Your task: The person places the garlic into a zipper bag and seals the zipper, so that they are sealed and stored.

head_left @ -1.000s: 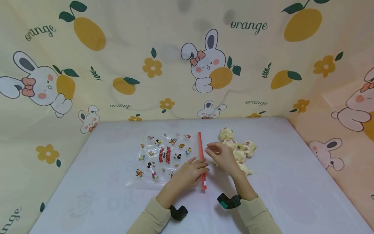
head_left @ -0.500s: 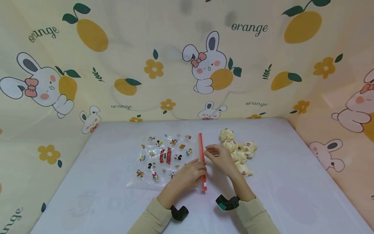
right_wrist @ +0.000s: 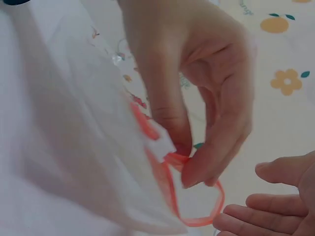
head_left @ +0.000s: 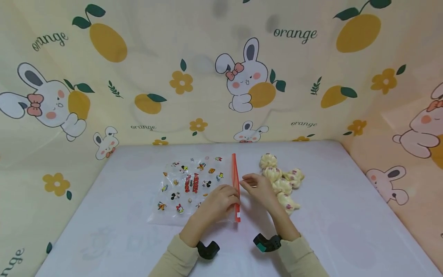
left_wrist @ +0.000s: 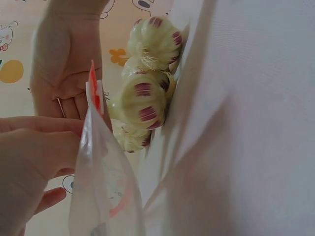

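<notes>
A clear zip bag (head_left: 183, 192) with cartoon prints lies flat on the table, its red zip edge (head_left: 237, 209) toward the right. My left hand (head_left: 218, 204) pinches that edge between thumb and fingers. In the right wrist view, the red rim (right_wrist: 220, 201) bows out into a loop beside the left hand's (right_wrist: 197, 88) fingertips, so the mouth gapes there. My right hand (head_left: 260, 191) is just right of the zip edge. Its fingers (right_wrist: 268, 204) are extended near the loop and hold nothing; whether they touch it I cannot tell.
Several garlic bulbs (head_left: 282, 186) with purple streaks lie clustered behind and right of the right hand. The white table (head_left: 346, 231) meets a patterned cloth wall (head_left: 207, 38) at the back. Each wrist wears a black camera (head_left: 209, 251).
My left hand has shifted slightly left, and the bag's zip edge has moved left with it, now lifted a little. The right hand has moved slightly left too.
</notes>
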### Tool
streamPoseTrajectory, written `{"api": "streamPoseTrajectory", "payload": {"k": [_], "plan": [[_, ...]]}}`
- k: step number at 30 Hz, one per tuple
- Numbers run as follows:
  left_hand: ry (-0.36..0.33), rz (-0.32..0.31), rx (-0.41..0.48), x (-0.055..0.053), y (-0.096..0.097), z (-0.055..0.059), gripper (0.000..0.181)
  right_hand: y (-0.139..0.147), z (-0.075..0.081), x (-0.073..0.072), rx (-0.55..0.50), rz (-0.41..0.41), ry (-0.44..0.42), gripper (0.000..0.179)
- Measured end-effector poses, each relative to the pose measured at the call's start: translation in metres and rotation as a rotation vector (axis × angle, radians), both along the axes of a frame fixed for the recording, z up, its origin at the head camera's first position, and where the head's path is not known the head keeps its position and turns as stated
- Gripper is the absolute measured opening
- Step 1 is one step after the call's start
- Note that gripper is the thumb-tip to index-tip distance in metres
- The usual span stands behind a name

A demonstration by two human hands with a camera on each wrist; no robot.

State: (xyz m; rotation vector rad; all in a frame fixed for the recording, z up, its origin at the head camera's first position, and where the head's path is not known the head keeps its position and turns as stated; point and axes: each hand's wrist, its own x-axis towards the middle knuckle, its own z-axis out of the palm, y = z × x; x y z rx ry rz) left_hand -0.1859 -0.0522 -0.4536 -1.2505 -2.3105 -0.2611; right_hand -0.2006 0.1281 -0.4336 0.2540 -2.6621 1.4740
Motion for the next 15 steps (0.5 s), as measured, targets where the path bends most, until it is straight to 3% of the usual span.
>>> {"api": "streamPoseTrajectory", "payload": {"k": [9, 15], "plan": [[-0.026, -0.006, 0.047, 0.001, -0.005, 0.010, 0.006, -0.006, -0.004, -0.001, 0.044, 0.005, -0.008, 0.027], [-0.004, -0.017, 0.088, 0.001, -0.007, 0.014, 0.005, -0.007, -0.009, 0.000, 0.046, 0.009, -0.032, 0.031]]}}
